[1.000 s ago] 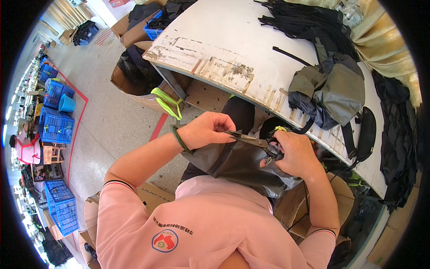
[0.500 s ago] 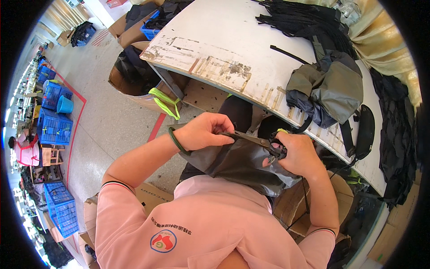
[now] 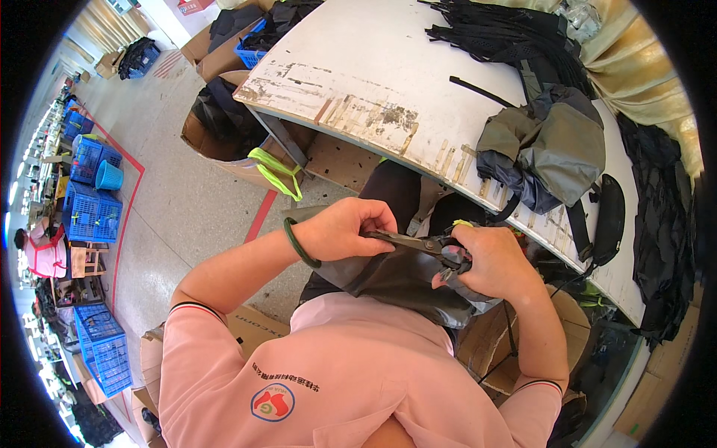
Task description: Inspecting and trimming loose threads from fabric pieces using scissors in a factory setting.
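Note:
Across my lap lies a shiny dark grey fabric piece [image 3: 399, 278]. My left hand [image 3: 349, 228], with a green bangle at the wrist, pinches the fabric's upper edge between thumb and fingers. A pair of scissors [image 3: 426, 245] is gripped in my right hand [image 3: 489, 260], fingers through its dark handles. The blades point left along the fabric's edge, their tips right beside my left thumb. Something yellow shows at my right forefinger. Exactly what the blade tips touch is hidden by my left fingers.
The worn white table [image 3: 358, 75] stands ahead. On it lie an olive and grey fabric bundle [image 3: 556, 145], a pile of black straps [image 3: 500, 37] and a black padded strap [image 3: 610, 220]. Cardboard boxes [image 3: 224, 153] stand left of it; blue crates [image 3: 93, 213] line the far left.
Both hands have shifted slightly down toward me, and the left one slightly right. The scissors now lie flatter, with their handles nearer my left hand. My grip on the fabric continues.

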Available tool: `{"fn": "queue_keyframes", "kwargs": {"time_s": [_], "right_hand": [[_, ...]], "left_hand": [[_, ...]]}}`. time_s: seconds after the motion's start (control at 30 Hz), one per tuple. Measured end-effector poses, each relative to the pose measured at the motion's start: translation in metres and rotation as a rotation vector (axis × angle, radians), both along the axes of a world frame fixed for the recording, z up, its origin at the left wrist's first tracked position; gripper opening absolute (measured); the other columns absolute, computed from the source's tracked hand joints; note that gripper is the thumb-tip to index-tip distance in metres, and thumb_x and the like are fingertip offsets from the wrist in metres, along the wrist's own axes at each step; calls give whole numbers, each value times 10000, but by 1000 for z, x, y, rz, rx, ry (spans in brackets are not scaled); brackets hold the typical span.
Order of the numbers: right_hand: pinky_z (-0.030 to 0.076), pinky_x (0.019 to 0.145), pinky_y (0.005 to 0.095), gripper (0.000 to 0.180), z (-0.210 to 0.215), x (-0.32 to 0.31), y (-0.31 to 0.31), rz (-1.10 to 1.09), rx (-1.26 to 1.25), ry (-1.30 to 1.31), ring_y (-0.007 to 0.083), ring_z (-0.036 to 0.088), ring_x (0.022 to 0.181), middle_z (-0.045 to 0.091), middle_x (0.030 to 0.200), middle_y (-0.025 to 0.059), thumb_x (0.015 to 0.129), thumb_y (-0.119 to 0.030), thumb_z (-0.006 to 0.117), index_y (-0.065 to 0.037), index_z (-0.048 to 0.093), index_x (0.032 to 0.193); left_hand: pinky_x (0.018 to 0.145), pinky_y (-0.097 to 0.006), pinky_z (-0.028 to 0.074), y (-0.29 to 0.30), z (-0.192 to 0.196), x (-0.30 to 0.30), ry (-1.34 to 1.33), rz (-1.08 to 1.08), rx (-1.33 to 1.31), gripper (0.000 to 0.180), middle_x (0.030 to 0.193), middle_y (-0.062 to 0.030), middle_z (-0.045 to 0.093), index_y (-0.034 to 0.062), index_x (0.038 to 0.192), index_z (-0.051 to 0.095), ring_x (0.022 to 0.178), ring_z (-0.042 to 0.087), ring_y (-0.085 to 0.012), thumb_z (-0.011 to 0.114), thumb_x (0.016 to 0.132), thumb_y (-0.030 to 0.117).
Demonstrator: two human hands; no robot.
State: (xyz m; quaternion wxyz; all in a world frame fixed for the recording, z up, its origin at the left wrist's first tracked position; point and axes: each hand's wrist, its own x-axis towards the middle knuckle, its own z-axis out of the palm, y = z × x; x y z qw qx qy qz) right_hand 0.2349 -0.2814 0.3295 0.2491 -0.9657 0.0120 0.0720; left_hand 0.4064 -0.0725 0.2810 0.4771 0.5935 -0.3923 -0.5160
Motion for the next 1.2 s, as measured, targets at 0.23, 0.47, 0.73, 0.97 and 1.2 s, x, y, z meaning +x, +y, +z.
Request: {"fn": "queue_keyframes", "kwargs": {"time_s": [0.23, 0.47, 0.73, 0.97, 1.2], "right_hand": [[478, 584, 417, 516, -3, -2, -2, 15, -80, 14, 370, 611, 652, 598, 665, 158, 624, -502, 782, -48, 566, 738], [476, 635, 355, 355, -20, -30, -28, -197, -10, 52, 352, 603, 702, 608, 728, 147, 606, -167, 829, -46, 571, 818], [458, 738, 314, 278, -91, -97, -76, -487, 504, 102, 166, 566, 789, 610, 822, 70, 713, -56, 762, -13, 544, 880], [463, 751, 246, 238, -93, -114, -69, -510, 770, 146, 97, 551, 788, 575, 818, 30, 739, 32, 694, -16, 520, 894], [462, 824, 266, 307, -109, -106, -65, -523, 630, -39, 119, 576, 878, 628, 934, 45, 760, -42, 739, -1, 549, 998]], "left_hand": [[598, -180, 398, 1, 2, 2, -53, -22, -4, 144, 792, 37, 570, 30, 924, 594, 685, 466, -23, 687, 814, 32], [627, -197, 411, 3, -2, 8, -56, 11, -36, 162, 829, 28, 598, 33, 934, 620, 721, 501, -31, 710, 800, 50], [690, -198, 445, 14, -5, 57, -88, 57, 24, 108, 827, 32, 604, 31, 889, 625, 763, 542, -38, 685, 802, 13], [740, -200, 441, 10, -27, 104, -112, 177, 80, 101, 835, 40, 602, 34, 885, 618, 790, 540, -36, 669, 803, 3], [751, -195, 428, 3, -34, 110, -132, 200, 92, 99, 833, 50, 591, 31, 885, 610, 784, 527, -37, 669, 806, 23]]}}
